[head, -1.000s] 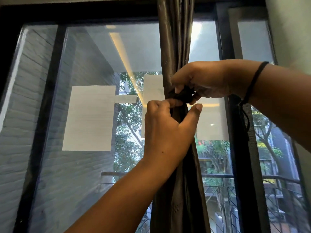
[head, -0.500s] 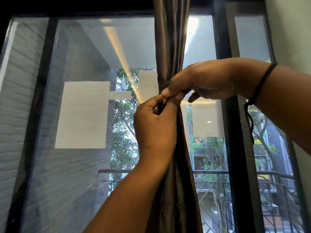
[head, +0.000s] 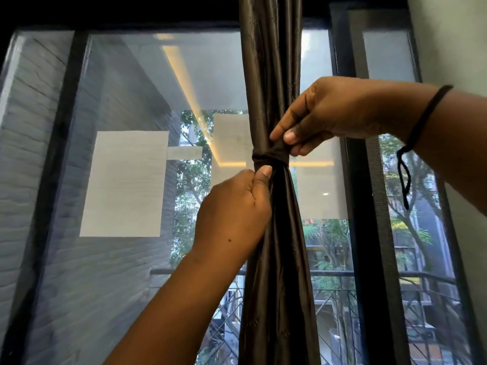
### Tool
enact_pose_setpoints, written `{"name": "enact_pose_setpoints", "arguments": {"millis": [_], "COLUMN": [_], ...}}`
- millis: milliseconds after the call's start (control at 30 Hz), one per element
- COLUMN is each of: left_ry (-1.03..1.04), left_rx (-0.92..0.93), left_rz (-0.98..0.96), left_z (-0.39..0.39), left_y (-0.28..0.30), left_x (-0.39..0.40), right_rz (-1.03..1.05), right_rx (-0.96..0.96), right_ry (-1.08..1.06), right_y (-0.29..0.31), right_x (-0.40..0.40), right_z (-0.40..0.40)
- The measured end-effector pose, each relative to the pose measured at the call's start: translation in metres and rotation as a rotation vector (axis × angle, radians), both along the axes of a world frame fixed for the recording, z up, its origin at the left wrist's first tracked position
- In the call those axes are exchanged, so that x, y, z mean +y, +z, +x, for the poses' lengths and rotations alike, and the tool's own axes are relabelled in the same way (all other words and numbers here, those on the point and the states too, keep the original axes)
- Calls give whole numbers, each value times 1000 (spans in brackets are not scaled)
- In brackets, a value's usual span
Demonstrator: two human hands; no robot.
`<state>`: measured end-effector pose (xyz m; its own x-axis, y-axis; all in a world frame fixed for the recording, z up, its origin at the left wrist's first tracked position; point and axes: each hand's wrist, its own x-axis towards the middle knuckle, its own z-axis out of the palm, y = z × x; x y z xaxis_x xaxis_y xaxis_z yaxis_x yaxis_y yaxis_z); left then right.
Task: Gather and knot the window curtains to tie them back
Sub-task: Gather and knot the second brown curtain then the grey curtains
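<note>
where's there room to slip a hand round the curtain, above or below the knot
Above the knot the right hand crowds the curtain. Below, the left hand grips the left edge. The right edge below the knot, beside the dark window frame, is free.

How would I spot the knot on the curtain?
Find the window, then the dark gathered curtain hanging down its middle. The knot is the tight band cinching it between the right hand and left hand, the curtain's narrowest point.

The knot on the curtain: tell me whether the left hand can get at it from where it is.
Probably yes. The left hand grips the curtain just below the knot, thumb tip touching its underside. Only the right hand pinching the knot's right side crowds it.
</note>
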<state>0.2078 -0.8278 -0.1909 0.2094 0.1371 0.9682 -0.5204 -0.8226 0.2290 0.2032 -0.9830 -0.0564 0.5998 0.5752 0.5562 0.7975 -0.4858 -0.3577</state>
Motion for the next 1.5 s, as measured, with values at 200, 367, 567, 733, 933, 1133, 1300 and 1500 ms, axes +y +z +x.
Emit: {"name": "enact_pose_setpoints", "arguments": {"millis": [200,367,567,733,933,1133,1300,1500], "left_ry": [-32,-151,-282,-338,-377,-426,-454,-182], "left_rx": [36,72,14,7,28,128,241,11], "left_rz": [94,104,21,-22,-28,-170,-426,-236], "left_z": [5,13,14,6,3,22,32,37], "left_y": [-11,-25,-37,-42,-41,-40,-61,-96], "left_x": [-12,-15,-7,0,3,10,3,-11], "right_rz": [95,81,-3,-10,-84,290,700,817], "right_rx": [-408,-393,-462,-489,-544,-426,-267,61], "right_ry": [-281,-385,-441,-435,-460,-174,-62,-58], "right_y": [7,7,8,8,11,-13,-85,-188], "right_x": [9,17,28,37,35,16,26,42], "right_z": [6,21,22,13,1,9,50,82]}}
